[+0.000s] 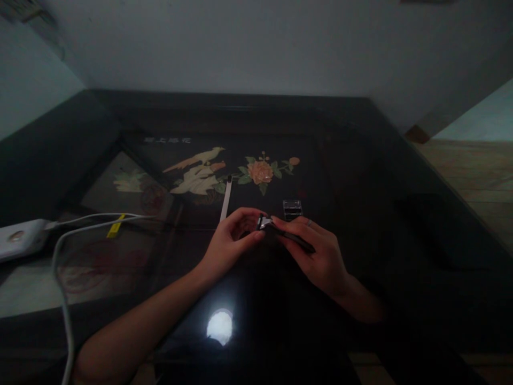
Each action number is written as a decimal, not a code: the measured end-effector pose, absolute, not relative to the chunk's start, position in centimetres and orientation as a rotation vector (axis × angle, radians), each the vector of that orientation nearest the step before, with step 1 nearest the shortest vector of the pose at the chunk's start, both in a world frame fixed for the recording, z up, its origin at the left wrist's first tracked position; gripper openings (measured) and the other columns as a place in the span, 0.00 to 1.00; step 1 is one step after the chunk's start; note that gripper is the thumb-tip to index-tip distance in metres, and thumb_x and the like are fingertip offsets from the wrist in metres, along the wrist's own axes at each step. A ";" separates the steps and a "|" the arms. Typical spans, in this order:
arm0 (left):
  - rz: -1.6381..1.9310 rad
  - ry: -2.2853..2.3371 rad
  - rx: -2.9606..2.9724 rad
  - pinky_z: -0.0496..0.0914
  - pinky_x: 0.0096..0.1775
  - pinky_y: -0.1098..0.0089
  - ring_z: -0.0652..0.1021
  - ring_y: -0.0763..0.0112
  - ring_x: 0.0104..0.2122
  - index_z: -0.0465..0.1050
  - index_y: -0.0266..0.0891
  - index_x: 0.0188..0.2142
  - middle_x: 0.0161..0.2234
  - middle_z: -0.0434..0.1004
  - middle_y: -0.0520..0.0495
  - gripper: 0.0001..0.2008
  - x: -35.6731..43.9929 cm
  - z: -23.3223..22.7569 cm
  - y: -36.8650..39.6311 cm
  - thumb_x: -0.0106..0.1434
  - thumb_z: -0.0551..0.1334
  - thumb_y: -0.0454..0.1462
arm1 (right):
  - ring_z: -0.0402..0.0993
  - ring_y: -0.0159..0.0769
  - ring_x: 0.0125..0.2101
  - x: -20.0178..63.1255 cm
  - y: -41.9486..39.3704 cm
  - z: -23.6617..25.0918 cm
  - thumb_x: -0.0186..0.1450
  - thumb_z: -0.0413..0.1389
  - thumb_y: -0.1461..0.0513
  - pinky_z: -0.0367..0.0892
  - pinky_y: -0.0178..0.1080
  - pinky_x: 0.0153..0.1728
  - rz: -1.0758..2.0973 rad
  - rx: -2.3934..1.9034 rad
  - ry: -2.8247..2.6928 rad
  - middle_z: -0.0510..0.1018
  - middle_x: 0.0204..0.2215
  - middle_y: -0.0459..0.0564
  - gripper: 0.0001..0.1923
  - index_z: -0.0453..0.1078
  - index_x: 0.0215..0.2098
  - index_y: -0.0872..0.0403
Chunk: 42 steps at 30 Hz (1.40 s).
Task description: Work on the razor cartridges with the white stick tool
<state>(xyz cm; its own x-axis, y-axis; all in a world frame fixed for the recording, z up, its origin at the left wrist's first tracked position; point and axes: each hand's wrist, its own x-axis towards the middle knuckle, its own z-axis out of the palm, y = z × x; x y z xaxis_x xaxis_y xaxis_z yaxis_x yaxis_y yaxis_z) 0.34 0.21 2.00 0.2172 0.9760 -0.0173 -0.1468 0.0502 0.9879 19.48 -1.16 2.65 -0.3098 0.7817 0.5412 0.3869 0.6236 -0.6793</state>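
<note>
My right hand (320,251) is closed round the dark handle of a razor (290,236), which slants down to the right over the table. Thumb and fingers of my left hand (236,230) pinch the razor's small metallic head at the handle's upper left end. A ring shows on a finger of my right hand. Just beyond that hand lies a small clear plastic case (292,207), partly covered by the fingers. Behind my left hand lies a slim whitish strip with a black tip (226,198); its near end is hidden.
A dark glossy table (377,224) with a bird-and-flower picture reflects a bright round light. At left lie a white charger-like block (22,239), a white cable (62,299) and a yellow tag (116,226). A pale wall (224,48) stands behind the table.
</note>
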 end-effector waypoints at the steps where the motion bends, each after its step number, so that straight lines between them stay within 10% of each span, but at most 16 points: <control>1: 1.091 0.958 1.171 0.71 0.43 0.71 0.77 0.70 0.38 0.74 0.37 0.41 0.39 0.79 0.47 0.16 0.3 2.0 0.2 0.53 0.71 0.37 | 0.78 0.31 0.34 19.5 -1.2 2.7 0.66 0.55 0.70 0.73 0.31 0.37 0.543 -0.922 -1.925 0.79 0.34 0.49 0.16 0.74 0.51 0.55; 31: 1.162 0.969 1.178 0.71 0.39 0.72 0.76 0.72 0.34 0.72 0.38 0.42 0.34 0.77 0.50 0.19 0.5 2.1 0.1 0.51 0.72 0.37 | 0.78 0.33 0.42 19.7 -0.9 2.4 0.67 0.54 0.67 0.72 0.36 0.45 0.561 -1.064 -1.820 0.81 0.45 0.49 0.16 0.69 0.52 0.51; 42: 1.139 1.021 1.265 0.70 0.36 0.73 0.75 0.74 0.31 0.69 0.39 0.47 0.30 0.73 0.54 0.22 0.5 2.7 -0.1 0.53 0.70 0.35 | 0.68 0.30 0.24 20.0 0.4 1.9 0.70 0.49 0.59 0.66 0.35 0.27 0.849 -1.271 -1.548 0.73 0.26 0.43 0.10 0.64 0.47 0.54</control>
<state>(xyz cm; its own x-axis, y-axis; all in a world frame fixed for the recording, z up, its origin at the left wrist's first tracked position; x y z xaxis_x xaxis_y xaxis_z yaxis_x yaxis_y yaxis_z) 0.52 -0.13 2.68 0.1667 0.9851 0.0419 -0.0655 -0.0314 0.9974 19.96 0.42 1.89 -0.0330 0.9731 0.2280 0.3306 0.2259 -0.9163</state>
